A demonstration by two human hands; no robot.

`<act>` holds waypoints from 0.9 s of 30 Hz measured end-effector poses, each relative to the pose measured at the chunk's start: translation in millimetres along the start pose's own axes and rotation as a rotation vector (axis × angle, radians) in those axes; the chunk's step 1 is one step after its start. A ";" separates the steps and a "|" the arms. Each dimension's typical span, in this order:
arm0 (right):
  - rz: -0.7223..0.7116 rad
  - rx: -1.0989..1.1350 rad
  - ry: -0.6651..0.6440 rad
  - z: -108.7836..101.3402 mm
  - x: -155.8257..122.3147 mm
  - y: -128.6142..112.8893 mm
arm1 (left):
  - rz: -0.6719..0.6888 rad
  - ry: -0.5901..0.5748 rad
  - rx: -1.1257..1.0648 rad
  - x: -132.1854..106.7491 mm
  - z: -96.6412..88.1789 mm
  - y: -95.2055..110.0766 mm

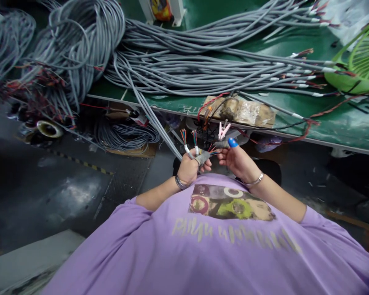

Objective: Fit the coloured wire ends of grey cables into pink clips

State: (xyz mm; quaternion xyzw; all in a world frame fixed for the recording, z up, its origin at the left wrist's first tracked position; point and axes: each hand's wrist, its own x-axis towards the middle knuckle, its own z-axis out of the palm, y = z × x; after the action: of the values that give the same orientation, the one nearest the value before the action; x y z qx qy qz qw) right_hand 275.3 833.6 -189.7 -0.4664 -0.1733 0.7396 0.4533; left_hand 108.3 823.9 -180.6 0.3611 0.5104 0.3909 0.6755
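Left hand, closed in a fist around several thin grey round-jacketed cables, with stripped ends standing up out of the fist and fanning into short coloured wire strands. Long axis of the gripped cables: running from the fist up and to the left, toward the edge of the green-topped workbench; stripped tips pointing up and slightly away from the body. Grey tape or fabric wrap on one finger of this hand, metal bracelet at the wrist.

Right hand, just beside the left and nearly touching it, fingers curled and pinching a short stripped cable end whose coloured strands point left toward the other fist. Blue cap on the raised thumb tip; silver bracelet at this wrist. Both hands held close in front of a purple printed T-shirt, below the bench edge.

Pale pink clip-shaped tool, just above the hands, near the bench edge; contact with either hand not discernible. Brown taped block on the bench directly behind, with red and black wires looping over it. Large bundles of long grey cables lying mostly left-to-right across the bench top, coiled heaps at the left. Green plastic basket at the far right.
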 end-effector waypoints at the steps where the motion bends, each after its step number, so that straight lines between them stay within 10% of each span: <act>1: -0.014 -0.047 -0.040 0.9 -2.8 1.4 | 0.002 0.007 -0.002 0.6 0.2 0.7; 27: -0.340 -0.269 -0.082 21.4 -14.1 4.2 | 0.073 0.025 0.051 -2.3 8.8 1.7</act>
State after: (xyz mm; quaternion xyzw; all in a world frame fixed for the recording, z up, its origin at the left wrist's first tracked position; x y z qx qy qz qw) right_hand 257.3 823.3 -174.3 -0.4561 -0.3649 0.6411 0.4978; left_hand 116.2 821.8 -176.3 0.3917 0.5149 0.4066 0.6451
